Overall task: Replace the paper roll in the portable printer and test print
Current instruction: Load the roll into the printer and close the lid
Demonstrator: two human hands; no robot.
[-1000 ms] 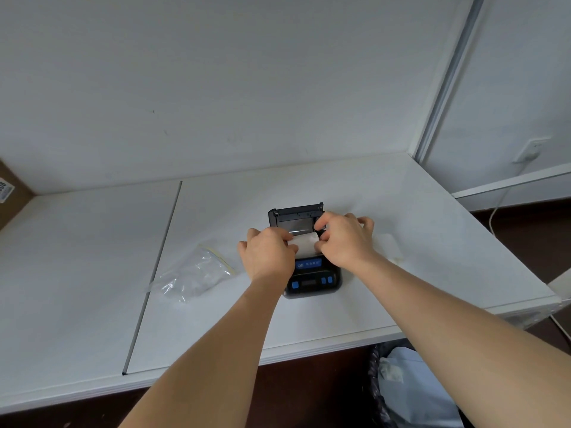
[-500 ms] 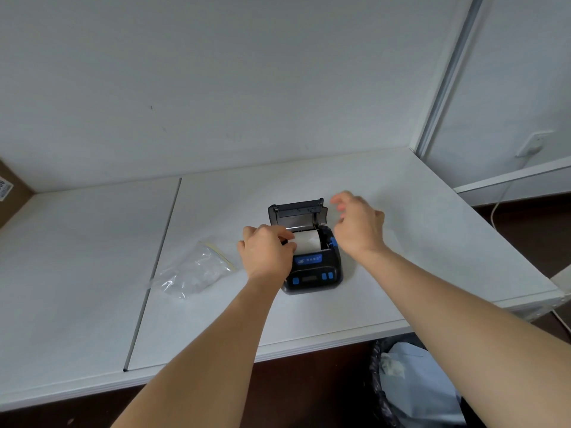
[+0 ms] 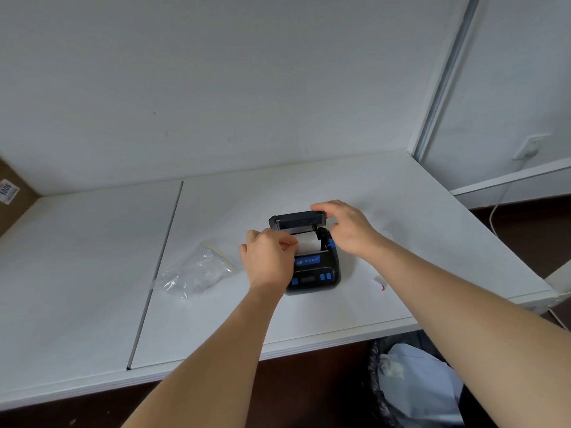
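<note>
— So, where does it stand?
— White paper roll (image 3: 306, 244) sits inside the black, blue-buttoned portable printer (image 3: 313, 267) mid-desk (image 3: 401, 211). Left hand (image 3: 268, 261) pinches the paper's edge; right hand (image 3: 347, 225), fingers spread, touches the raised lid (image 3: 296, 222). Closing and test print remain.

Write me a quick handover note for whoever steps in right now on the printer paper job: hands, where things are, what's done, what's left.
Left hand: curled at the printer's left front, pinching the paper's edge, it seems.
Right hand: open, fingers on the raised lid's far right corner.
Printer sits mid table, lid open, white roll seated in its bay. Clear plastic bag lies to its left; a small paper scrap to its right.
Done: roll loaded.
Left: close the lid with the paper end out, then test print.
</note>
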